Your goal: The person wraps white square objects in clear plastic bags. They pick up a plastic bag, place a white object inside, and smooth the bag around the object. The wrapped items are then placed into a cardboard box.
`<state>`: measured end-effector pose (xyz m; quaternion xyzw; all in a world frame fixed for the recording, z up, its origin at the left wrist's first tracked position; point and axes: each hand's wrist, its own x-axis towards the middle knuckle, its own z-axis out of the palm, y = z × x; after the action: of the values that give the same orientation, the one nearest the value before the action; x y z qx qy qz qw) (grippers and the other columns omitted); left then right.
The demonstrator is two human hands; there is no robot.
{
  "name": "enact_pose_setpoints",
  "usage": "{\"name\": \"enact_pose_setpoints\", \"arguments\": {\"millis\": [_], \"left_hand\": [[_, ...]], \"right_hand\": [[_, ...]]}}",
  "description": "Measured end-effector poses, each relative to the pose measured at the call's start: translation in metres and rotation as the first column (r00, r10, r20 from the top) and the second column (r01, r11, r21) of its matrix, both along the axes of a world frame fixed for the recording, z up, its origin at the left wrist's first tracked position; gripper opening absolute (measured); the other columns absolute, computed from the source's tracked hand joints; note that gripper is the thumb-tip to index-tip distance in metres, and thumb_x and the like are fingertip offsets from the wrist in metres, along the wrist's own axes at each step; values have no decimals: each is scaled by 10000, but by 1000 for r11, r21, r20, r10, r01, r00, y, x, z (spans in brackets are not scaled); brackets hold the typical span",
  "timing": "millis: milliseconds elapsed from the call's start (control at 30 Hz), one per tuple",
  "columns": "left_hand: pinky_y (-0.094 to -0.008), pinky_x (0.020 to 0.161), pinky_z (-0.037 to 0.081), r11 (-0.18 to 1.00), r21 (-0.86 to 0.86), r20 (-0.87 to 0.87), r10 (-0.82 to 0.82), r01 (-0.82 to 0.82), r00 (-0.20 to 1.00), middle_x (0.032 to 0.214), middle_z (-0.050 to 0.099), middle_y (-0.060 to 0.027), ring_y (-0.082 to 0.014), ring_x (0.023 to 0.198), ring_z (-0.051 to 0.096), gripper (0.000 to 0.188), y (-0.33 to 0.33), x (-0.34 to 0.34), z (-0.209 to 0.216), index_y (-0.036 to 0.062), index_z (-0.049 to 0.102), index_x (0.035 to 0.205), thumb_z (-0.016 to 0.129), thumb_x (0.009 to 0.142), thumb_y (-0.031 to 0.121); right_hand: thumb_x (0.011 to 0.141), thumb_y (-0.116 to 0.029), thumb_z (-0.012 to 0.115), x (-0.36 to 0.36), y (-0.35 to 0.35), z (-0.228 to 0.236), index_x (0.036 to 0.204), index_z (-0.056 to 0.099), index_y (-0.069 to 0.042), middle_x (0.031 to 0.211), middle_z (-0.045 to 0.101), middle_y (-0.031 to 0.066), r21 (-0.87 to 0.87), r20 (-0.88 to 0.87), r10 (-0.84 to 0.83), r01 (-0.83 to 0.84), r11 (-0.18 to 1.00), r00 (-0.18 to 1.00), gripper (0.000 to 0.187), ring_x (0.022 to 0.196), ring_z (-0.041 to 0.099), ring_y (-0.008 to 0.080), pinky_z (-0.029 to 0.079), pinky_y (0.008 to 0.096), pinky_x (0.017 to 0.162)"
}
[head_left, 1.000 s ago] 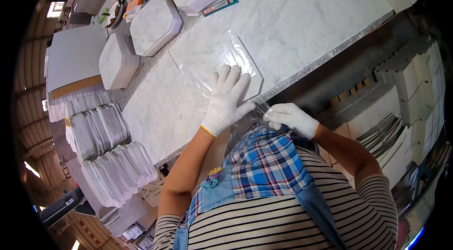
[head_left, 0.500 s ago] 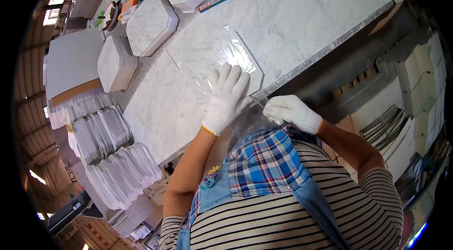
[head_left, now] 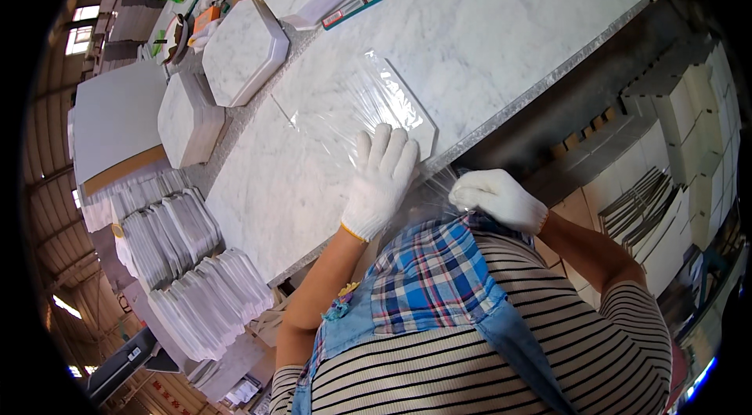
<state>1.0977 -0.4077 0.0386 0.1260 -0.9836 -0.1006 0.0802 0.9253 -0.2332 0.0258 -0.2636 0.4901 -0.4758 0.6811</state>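
Note:
A white marble tile (head_left: 419, 124) with cut corners lies at the table's near edge, under clear plastic film (head_left: 385, 94) that shines and wrinkles. My left hand (head_left: 382, 176), in a white knitted glove, rests flat on the film and tile with its fingers stretched out. Off the table's edge, close to my apron, my right hand (head_left: 495, 197), gloved the same way, is closed in a pinch on the film. The film stretches from the tile down to those fingers. The fingertips of the right hand are partly hidden by the glove's curl.
Stacks of octagonal marble tiles (head_left: 244, 51) stand along the table's far left. A green and white slim box (head_left: 351, 9) lies beside one stack. Rows of wrapped tiles (head_left: 207, 297) stand at the left. Beyond the stone table edge (head_left: 540, 78) on the right are boxes and dark rods (head_left: 638, 200).
My right hand has drawn slightly to the right and down, keeping its pinch on the film. My left hand has slid a little toward me, still flat on the tile.

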Motion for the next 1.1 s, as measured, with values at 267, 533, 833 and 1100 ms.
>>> {"name": "enact_pose_setpoints", "arguments": {"millis": [267, 533, 833, 1100], "left_hand": [[-507, 907, 411, 1000, -10, -5, 21, -21, 1000, 1108, 538, -144, -355, 1099, 520, 473, 2, -3, -4, 22, 556, 1074, 762, 659, 114], [-466, 885, 431, 974, 228, -68, 9, 6, 998, 1050, 515, -149, -359, 995, 525, 388, -4, 1, 5, 20, 549, 1084, 693, 727, 65], [-388, 1086, 412, 262, 965, -128, 367, 30, 921, 1434, 466, -275, -386, 1301, 508, 734, 2, 25, 1, -52, 245, 1549, 498, 1038, 411], [-436, 1039, 476, -424, 906, 193, 416, 2, 889, 1483, 437, -254, -333, 1255, 558, 1056, -54, 11, 39, -1, 76, 1596, 304, 936, 790]], "right_hand": [[967, -168, 601, -1, -4, -22, 997, 678, 24, 888, 693, 98, -192, -253, 114, -165, 967, 961, 209, 814, 625, 131, 510, 281, 767], [975, -147, 599, -1, -3, -22, 971, 659, 19, 944, 689, 48, 148, 99, 22, -37, 988, 995, 176, 857, 635, 129, 500, 260, 822], [1051, -154, 395, -2, -61, 25, 1178, 598, 65, 1018, 637, 59, 66, 703, 64, -155, 986, 708, 324, 861, 585, 106, 511, 287, 824], [1082, -228, 444, 13, -123, 2, 1352, 484, 41, 1250, 606, 141, 56, 686, -102, 87, 995, 721, 384, 1158, 594, 226, 506, 356, 1005]]}}
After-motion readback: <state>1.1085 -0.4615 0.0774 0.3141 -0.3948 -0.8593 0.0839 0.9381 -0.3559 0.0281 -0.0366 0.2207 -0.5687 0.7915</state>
